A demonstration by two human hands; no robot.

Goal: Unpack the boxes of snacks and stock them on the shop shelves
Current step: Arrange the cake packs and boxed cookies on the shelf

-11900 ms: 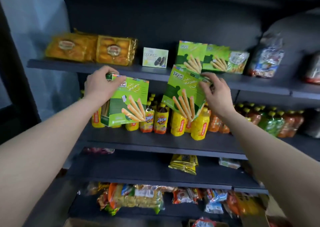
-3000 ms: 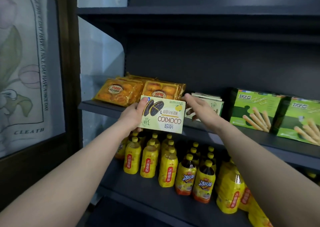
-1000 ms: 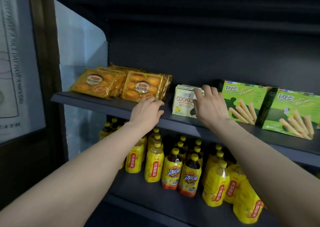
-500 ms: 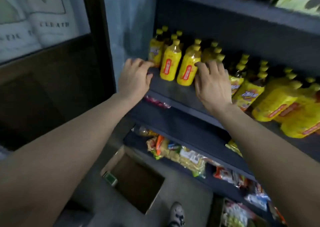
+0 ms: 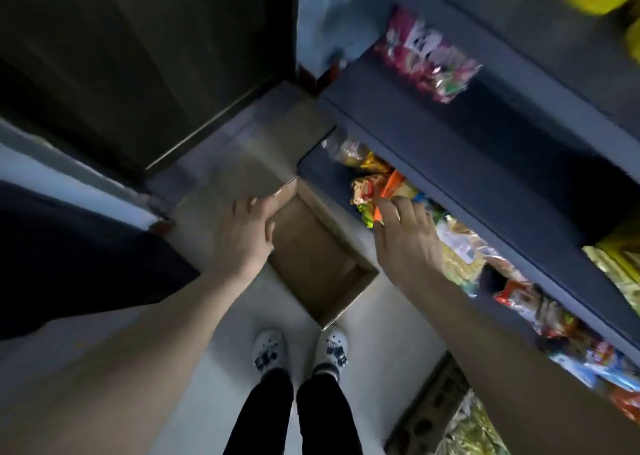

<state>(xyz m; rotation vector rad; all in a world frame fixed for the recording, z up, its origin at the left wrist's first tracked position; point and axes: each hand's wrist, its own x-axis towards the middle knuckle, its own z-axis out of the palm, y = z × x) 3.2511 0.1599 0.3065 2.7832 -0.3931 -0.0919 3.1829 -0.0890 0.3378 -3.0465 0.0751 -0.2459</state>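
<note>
Hovering over cardboard box [image 5: 311,264], left hand [image 5: 242,239], right hand [image 5: 408,246], both spread, empty

No legible txt from where I look. Pink snack pkt [image 5: 427,57] on shelf [image 5: 398,115]: white lettering, motion-blurred, unreadable. Mixed pkts [image 5: 457,246] one level down: print too smeared to read.

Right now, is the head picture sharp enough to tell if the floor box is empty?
Head view: dim and motion-blurred; snack packs smear; wide-angle bends the shelf edges; the cardboard box is shaded, left hand overlaps its edge, yet its visible floor shows bare.
</note>
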